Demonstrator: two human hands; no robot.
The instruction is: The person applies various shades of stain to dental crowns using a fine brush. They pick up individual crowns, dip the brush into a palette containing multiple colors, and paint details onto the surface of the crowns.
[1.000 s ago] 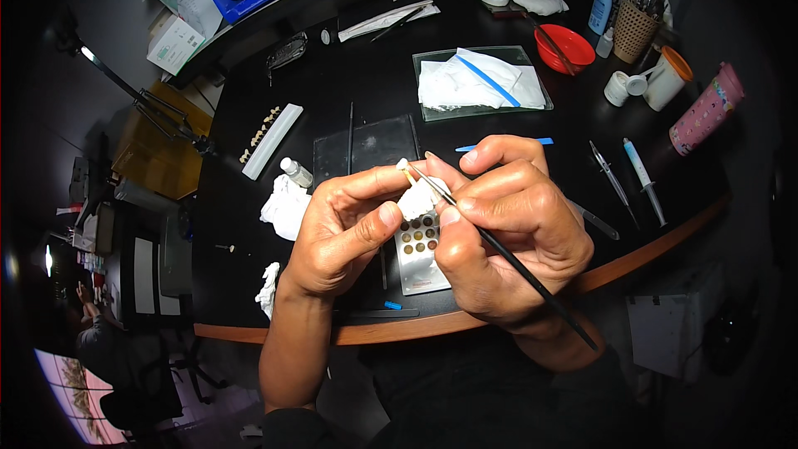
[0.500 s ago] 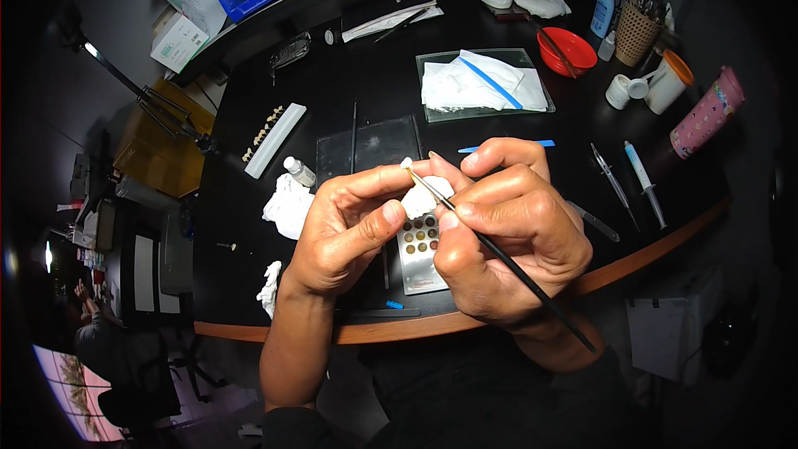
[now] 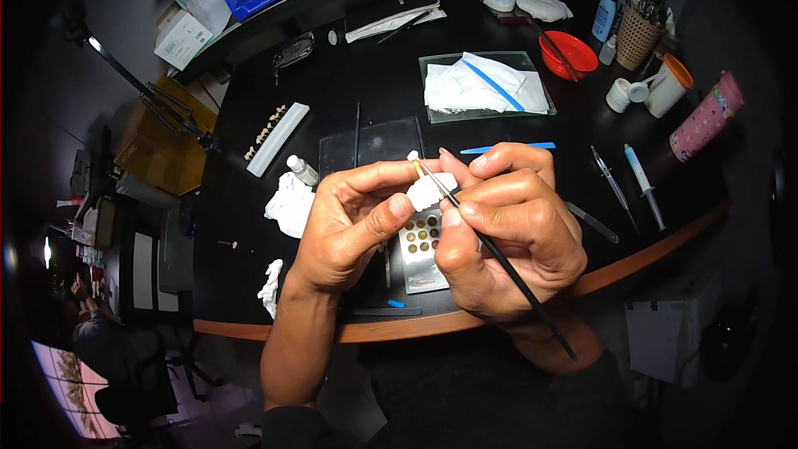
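Note:
My left hand (image 3: 345, 220) is closed, its thumb and index finger around the edge of a rough white lump (image 3: 428, 192); I cannot tell if this is plaster or tissue. Just above the index fingertip sits a small white tooth-shaped piece (image 3: 413, 155), yellowish at its lower end. A thin black paintbrush (image 3: 514, 277) is pinched in my right hand (image 3: 524, 233). Its fine tip meets the yellowish part of the small piece. Both hands are close together over a silver palette (image 3: 426, 270) with round brownish wells, partly hidden beneath them.
On the left lie a white strip (image 3: 278, 140) beside a row of small teeth, a little bottle (image 3: 302, 170) and crumpled tissue (image 3: 288, 206). Farther back is a glass plate (image 3: 486, 119) with tissue. A red bowl (image 3: 568, 51), syringe (image 3: 644, 187) and pink cup (image 3: 706, 116) stand or lie right.
The paintbrush handle has swung slightly inward and stands steeper. The white lump has turned a little between my fingers. The whole view has shifted slightly.

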